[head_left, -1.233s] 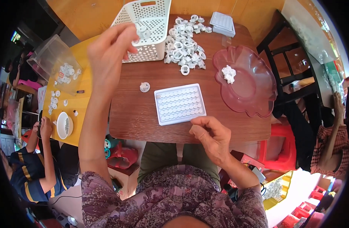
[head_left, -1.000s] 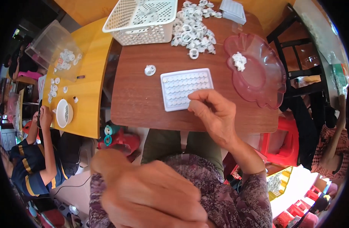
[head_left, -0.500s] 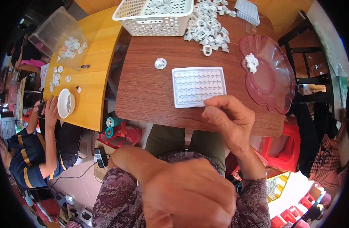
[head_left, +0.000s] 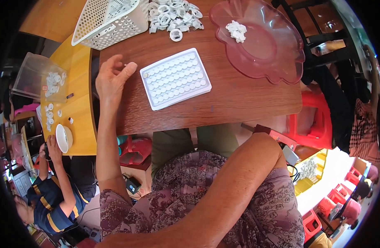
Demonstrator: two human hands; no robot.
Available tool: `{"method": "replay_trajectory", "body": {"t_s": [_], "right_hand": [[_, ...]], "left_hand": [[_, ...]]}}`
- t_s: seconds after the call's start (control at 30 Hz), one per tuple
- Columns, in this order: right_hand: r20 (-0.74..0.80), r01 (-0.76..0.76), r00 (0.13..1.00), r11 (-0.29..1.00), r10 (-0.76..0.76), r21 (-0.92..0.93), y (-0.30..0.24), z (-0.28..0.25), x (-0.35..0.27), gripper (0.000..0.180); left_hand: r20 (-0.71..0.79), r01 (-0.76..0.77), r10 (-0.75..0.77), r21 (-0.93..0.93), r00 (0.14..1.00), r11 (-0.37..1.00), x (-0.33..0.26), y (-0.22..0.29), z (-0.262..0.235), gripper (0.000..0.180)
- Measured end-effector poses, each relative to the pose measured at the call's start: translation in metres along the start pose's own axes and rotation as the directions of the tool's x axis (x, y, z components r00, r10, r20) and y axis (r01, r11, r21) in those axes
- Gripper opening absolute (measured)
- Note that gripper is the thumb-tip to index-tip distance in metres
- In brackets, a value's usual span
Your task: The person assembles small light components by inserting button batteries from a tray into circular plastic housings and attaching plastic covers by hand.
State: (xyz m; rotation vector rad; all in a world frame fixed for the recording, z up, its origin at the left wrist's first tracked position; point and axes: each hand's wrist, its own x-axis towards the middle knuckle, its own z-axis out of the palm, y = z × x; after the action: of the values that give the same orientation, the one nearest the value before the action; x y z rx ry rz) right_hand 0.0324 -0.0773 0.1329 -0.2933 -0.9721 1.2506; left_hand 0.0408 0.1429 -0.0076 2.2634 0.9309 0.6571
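My left hand [head_left: 113, 78] is over the table just left of a white tray [head_left: 182, 102]. Its thumb and fingers are bent toward each other, and a whitish sliver shows between them; what they hold is mostly hidden. Rows of small round white discs [head_left: 173, 78] fill the tray, which sits at a slant. A slightly yellowish disc [head_left: 146, 75] stands out in its corner nearest my left hand. My right forearm [head_left: 223, 194] is folded across my body, running down toward the lower left; the right hand itself is out of the picture.
Behind the tray are a white perforated basket [head_left: 115, 35] and a heap of white ring-shaped plastic parts [head_left: 175, 16]. A pink scalloped bowl [head_left: 260, 58] holds a white clump [head_left: 236, 31]. At the yellow table [head_left: 80, 120] on the left, another person works beside a white bowl [head_left: 64, 138].
My left hand has gone from my chest to the table. My right hand has left the tray and gone out of view. The round white part left of the tray is hidden; the view has turned.
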Motion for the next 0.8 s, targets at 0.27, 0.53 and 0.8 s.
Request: {"method": "replay_trajectory", "body": {"t_s": [0.27,0.53,0.8], "right_hand": [[0.054,-0.103,0.994,0.988,0.098,0.114,-0.022,-0.007,-0.024,0.024],[-0.107,-0.001,0.965,0.404,-0.24,-0.915,-0.039,-0.084,-0.055,0.015],[-0.675,-0.416,0.72,0.677,-0.162,-0.607,-0.001,-0.117,-0.052,0.017]], "left_hand": [[0.071,-0.141,0.135,0.09,0.988,0.986,-0.001,-0.011,0.007,0.029],[0.293,0.33,-0.157,-0.874,0.943,0.355,-0.031,0.011,-0.026,0.024],[0.499,0.506,0.113,-0.795,0.859,-0.335,-0.083,0.033,-0.004,0.044]]}}
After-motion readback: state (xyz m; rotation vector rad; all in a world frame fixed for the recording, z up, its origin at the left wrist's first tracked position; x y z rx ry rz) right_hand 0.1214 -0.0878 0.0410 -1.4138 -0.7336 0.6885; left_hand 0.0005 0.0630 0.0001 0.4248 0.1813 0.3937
